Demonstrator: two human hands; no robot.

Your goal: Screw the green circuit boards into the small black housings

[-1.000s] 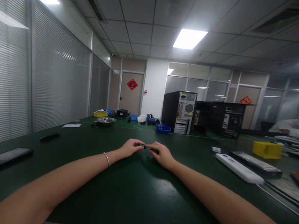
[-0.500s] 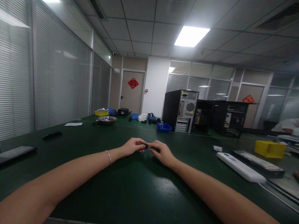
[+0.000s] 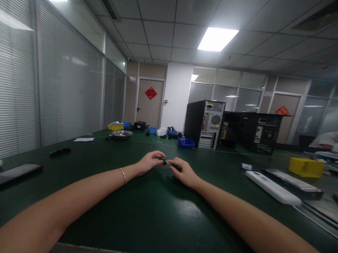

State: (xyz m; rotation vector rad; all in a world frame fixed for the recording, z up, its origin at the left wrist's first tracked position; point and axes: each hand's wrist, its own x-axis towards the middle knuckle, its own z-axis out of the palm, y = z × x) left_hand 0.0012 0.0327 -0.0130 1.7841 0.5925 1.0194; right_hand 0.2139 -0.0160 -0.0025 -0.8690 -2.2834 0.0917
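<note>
Both my arms stretch out over a dark green table (image 3: pixel 139 217). My left hand (image 3: pixel 149 161), with a thin bracelet on its wrist, pinches a small dark part (image 3: pixel 162 160) between thumb and fingertips. My right hand (image 3: pixel 183 171) meets it from the right and grips a thin dark tool (image 3: pixel 170 163) whose tip touches that part. The part is too small to make out in detail.
A white power strip (image 3: pixel 272 188) and a flat dark device (image 3: pixel 293 184) lie at right, with a yellow bin (image 3: pixel 305 166) behind. Two computer towers (image 3: pixel 204 124) and a blue bin (image 3: pixel 185 142) stand farther back. A flat dark device (image 3: pixel 14 173) lies at left. Another person's sleeve (image 3: pixel 330 139) shows at far right.
My hands stay joined around the small part and have risen slightly off the table; the left hand has lifted a little. The view has shifted slightly.
</note>
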